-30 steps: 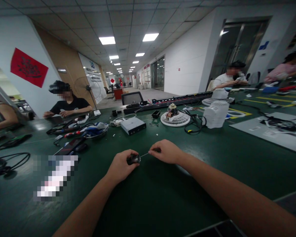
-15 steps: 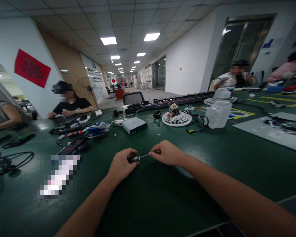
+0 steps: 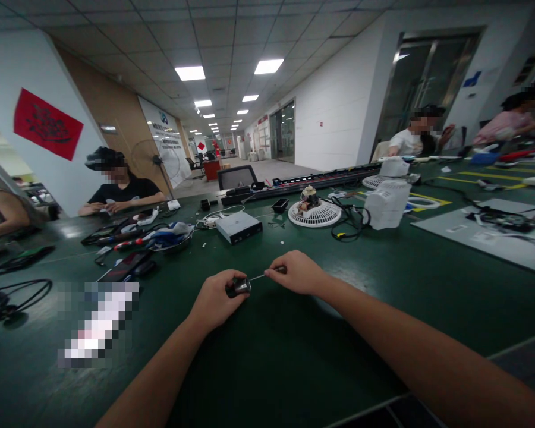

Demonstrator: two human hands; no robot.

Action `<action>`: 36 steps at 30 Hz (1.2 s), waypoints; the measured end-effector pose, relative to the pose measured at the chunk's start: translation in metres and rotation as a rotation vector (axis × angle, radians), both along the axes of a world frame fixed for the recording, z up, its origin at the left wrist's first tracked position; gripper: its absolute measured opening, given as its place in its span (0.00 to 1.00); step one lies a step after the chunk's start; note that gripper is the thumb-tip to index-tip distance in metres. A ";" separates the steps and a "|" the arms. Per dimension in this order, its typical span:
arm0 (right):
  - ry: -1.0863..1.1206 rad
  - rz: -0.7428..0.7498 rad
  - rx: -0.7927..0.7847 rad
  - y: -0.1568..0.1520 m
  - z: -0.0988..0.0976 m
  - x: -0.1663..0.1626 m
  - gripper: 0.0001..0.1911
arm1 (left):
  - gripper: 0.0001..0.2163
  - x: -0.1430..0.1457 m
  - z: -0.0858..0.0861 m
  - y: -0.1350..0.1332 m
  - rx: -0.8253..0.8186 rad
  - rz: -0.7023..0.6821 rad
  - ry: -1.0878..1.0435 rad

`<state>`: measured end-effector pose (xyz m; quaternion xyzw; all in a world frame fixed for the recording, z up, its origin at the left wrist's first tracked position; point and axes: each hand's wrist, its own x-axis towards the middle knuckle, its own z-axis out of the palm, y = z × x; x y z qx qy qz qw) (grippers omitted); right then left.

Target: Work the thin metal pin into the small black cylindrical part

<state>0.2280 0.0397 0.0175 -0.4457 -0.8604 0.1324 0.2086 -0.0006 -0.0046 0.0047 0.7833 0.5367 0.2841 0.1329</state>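
My left hand [image 3: 216, 299] is closed around a small dark cylindrical part with a shiny metal end [image 3: 242, 286]. Its fingers cover much of that part, so I cannot make out its exact kind. In my right hand [image 3: 299, 272] is a screwdriver [image 3: 258, 276], gripped by its dark handle. The thin shaft points left and its tip meets the end of the cylindrical part. Both hands are just above the green table [image 3: 267, 356]. Beyond them lies a grey box-shaped unit [image 3: 239, 227], apart from either hand.
A white fan grille with a motor [image 3: 314, 214] and a white plastic housing [image 3: 387, 205] stand farther back. Tools and a bowl [image 3: 172, 238] lie at left, near a blurred bright phone-like slab [image 3: 100, 324]. A grey panel [image 3: 490, 238] is at right. Other people sit around the table.
The cylindrical part has turned in my left hand, so its shiny end now faces more toward me. The screwdriver stays at it, tilted slightly more. The whole view has shifted a little.
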 end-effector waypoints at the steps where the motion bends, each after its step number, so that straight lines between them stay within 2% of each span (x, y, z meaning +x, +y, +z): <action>1: -0.022 -0.029 0.015 -0.001 0.000 -0.001 0.19 | 0.14 0.000 0.000 0.000 0.004 0.010 0.007; 6: -0.029 0.073 -0.025 -0.002 0.002 0.000 0.18 | 0.14 0.000 -0.002 0.001 0.027 0.036 0.010; 10: -0.013 -0.015 0.003 0.000 0.001 0.001 0.19 | 0.14 0.000 -0.003 0.001 0.026 0.020 0.006; 13: -0.034 0.067 -0.069 0.000 0.000 0.000 0.18 | 0.13 0.001 -0.003 0.001 0.022 -0.004 0.013; 17: -0.029 0.015 -0.032 -0.001 0.000 -0.001 0.18 | 0.14 0.001 -0.002 0.001 0.017 0.012 0.006; 20: -0.057 0.069 -0.078 -0.002 0.001 -0.002 0.18 | 0.12 0.001 -0.001 0.001 0.007 -0.016 0.014; 23: -0.104 0.003 -0.016 -0.002 0.002 0.000 0.18 | 0.12 0.002 -0.001 0.001 0.006 -0.014 0.023; 28: -0.122 -0.092 0.070 -0.001 0.003 0.003 0.22 | 0.13 -0.001 -0.001 0.004 0.021 0.072 0.050; 31: 0.026 -0.099 -0.020 -0.001 -0.001 -0.004 0.20 | 0.14 -0.006 -0.003 0.007 0.015 0.139 0.077; 34: 0.154 0.007 -0.157 0.000 -0.010 -0.018 0.13 | 0.14 -0.011 -0.005 0.010 0.003 0.192 0.080; 36: 0.153 0.067 -0.225 0.001 -0.017 -0.028 0.09 | 0.13 -0.012 -0.006 0.011 -0.002 0.203 0.072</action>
